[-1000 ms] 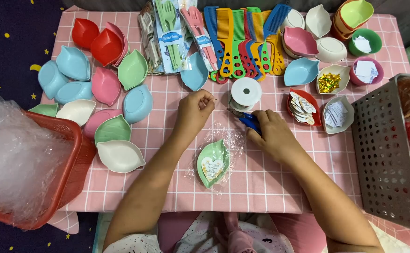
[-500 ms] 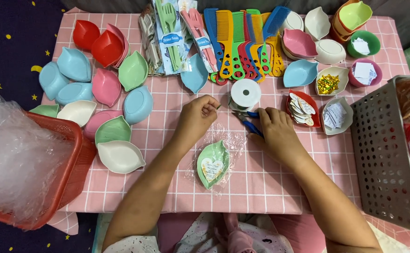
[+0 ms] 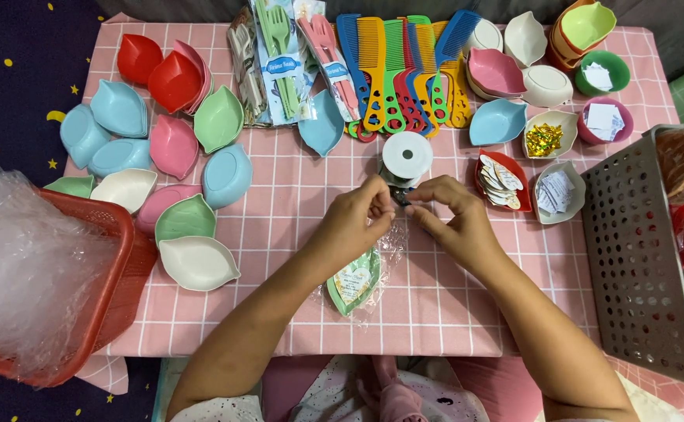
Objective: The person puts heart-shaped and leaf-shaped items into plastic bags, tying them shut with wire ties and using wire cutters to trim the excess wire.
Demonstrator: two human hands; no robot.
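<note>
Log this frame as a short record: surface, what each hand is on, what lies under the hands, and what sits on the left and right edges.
Surface: pink checked tablecloth
Left hand: fingertips meet the right hand's just below the white tape spool
Right hand: pinching something small, too hidden to identify
Under the hands: green leaf-shaped dish in clear wrap
Left edge: red plastic basket of clear bags
Right edge: grey perforated tray
Far side: row of coloured combs

One camera on the person's head looks almost straight down, fairly close, over the pink checked surface (image 3: 295, 203).
</note>
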